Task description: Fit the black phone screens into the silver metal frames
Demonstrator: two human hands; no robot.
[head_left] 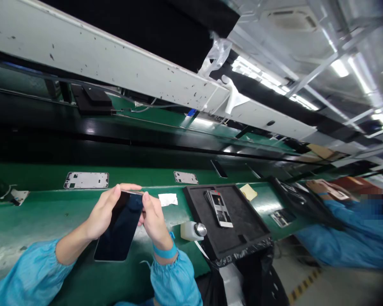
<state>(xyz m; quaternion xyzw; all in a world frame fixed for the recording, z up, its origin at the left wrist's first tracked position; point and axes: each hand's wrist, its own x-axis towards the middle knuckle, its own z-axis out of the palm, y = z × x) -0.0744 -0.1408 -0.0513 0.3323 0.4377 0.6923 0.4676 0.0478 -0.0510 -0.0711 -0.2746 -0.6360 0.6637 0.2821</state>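
Observation:
A dark phone screen panel (121, 225) with a thin pale edge is held tilted above the green bench. My left hand (104, 212) grips its upper left side, thumb near the top edge. My right hand (153, 216) closes on the upper right corner, thumb on top and fingers behind. A blue band circles my right wrist. Beyond my hands, a pale phone frame (87, 180) lies flat on the green strip, and a second phone frame (185, 177) lies farther right. A crumpled white wipe (167, 199) rests near my right hand.
A white bottle with a metal cap (191, 230) stands beside a black foam tray (242, 238) bearing several stacked phone parts (220, 208). A yellow paper (249, 192) lies behind it. At right sits a co-worker in blue sleeves (347, 233). A white beam (140, 51) crosses overhead.

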